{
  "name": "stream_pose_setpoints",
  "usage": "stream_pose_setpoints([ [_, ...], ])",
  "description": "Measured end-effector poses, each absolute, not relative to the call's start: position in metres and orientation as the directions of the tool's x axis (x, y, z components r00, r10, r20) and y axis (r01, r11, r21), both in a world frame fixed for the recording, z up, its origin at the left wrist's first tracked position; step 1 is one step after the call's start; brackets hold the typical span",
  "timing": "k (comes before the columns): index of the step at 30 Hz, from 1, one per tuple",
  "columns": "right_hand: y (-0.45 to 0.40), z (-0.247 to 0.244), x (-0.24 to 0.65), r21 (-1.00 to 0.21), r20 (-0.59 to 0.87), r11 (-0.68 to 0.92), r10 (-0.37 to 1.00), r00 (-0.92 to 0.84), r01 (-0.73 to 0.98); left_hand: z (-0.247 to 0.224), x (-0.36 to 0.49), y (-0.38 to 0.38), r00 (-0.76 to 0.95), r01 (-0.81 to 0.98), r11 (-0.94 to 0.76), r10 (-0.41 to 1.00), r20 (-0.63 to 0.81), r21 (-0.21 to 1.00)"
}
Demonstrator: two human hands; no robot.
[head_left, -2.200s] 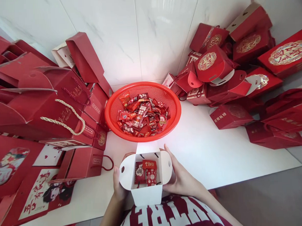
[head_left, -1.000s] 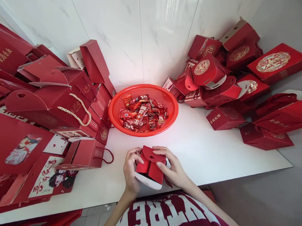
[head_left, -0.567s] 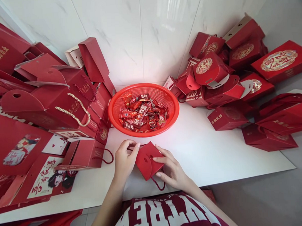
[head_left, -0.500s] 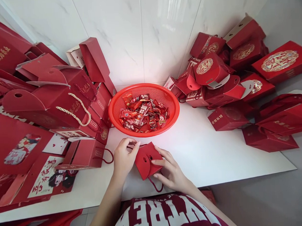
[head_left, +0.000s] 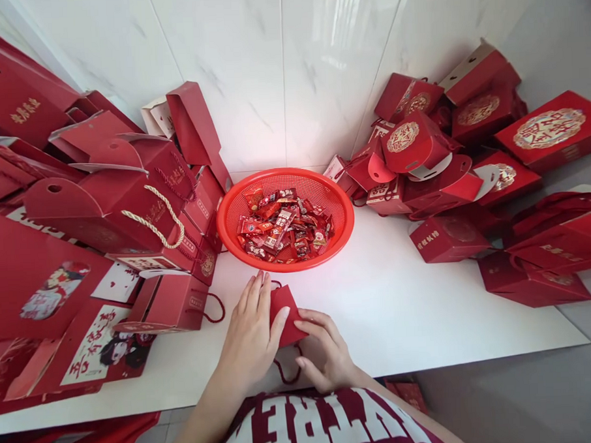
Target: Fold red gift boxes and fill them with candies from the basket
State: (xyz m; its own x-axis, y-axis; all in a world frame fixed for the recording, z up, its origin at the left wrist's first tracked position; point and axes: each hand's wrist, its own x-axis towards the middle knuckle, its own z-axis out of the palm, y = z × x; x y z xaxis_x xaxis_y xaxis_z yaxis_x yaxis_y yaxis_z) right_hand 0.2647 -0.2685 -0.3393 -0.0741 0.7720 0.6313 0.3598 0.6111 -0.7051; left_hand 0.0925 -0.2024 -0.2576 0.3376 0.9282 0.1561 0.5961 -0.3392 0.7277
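A small red gift box (head_left: pixel 285 300) rests on the white table in front of me, with dark red cord loops showing at its far and near ends. My left hand (head_left: pixel 249 334) holds its left side, fingers together along the edge and thumb across the top. The fingertips of my right hand (head_left: pixel 328 351) hold the box's right corner, while its thumb is lower, close to the near cord loop (head_left: pixel 287 372). The flaps with round holes are hidden under my left hand. Just beyond the box stands a red plastic basket (head_left: pixel 222 231) containing many wrapped candies (head_left: pixel 279 225).
Red gift boxes and bags (head_left: pixel 104 213) crowd the left of the white table (head_left: pixel 387 309), some with rope handles. More red boxes (head_left: pixel 420 151) are piled at the right. A marble-patterned wall (head_left: pixel 250 73) rises behind the basket.
My left hand has moved from the box's far left corner to lie over its left side, covering the flap holes. My right hand has shifted slightly down. The view has tilted a little.
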Motion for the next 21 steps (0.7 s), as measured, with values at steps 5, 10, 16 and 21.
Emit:
stream_pose_setpoints([
  [5, -0.267, -0.338, 0.265, -0.602, 0.668, 0.754, 0.656, -0.351, 0.263, -0.244, 0.066, -0.193, 0.407, 0.653, -0.369, 0.907, 0.105, 0.661],
  [10, -0.268, -0.344, 0.259, -0.643, 0.61, 0.684, 0.729, -0.31, 0.344, -0.243, 0.067, -0.212, 0.225, 0.843, -0.227, 0.972, 0.064, 0.488],
  [16, -0.267, -0.346, 0.261, -0.877, 0.432, 0.418, 0.902, 0.009, 0.237, -0.246, 0.053, -0.228, 0.413, 0.804, -0.407, 0.907, 0.085, 0.434],
  [21, -0.266, -0.344, 0.261, -0.897, 0.407, 0.392, 0.913, 0.037, 0.204, -0.243, 0.031, -0.235, 0.496, 0.794, -0.497, 0.863, 0.099, 0.352],
])
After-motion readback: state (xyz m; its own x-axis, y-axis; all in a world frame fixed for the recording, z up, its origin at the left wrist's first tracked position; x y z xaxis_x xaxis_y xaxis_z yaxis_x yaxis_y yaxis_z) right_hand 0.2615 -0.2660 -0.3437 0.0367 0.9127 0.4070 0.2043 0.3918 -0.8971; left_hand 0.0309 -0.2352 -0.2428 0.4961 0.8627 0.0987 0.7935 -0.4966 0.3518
